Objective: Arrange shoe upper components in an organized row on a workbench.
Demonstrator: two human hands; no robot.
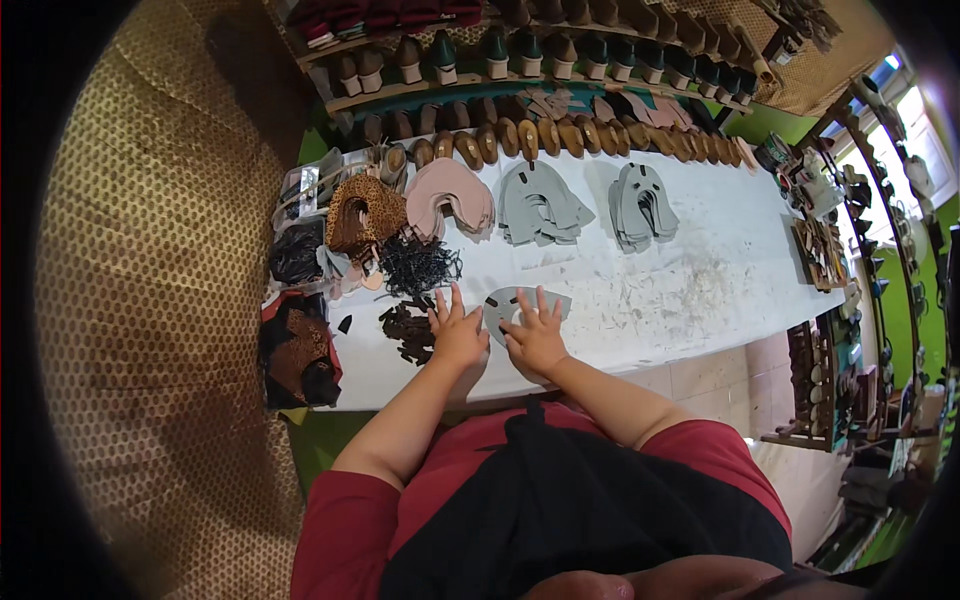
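Note:
A grey curved cut-out piece (500,303) lies flat on the white worktable (700,280) near its front edge. My right hand (537,335) rests on it with fingers spread, pressing it down. My left hand (457,332) lies flat beside it, fingers apart, its fingertips touching the piece's left edge. A small heap of dark brown pieces (408,328) sits just left of my left hand.
Stacks of cut pieces line the table's back: leopard-print (362,212), pink (448,195), and two grey stacks (540,205) (642,205). A tangle of black straps (415,265) lies behind my hands. Shelves of shoe lasts (560,135) stand behind. Dark material piles (298,345) sit at the left end.

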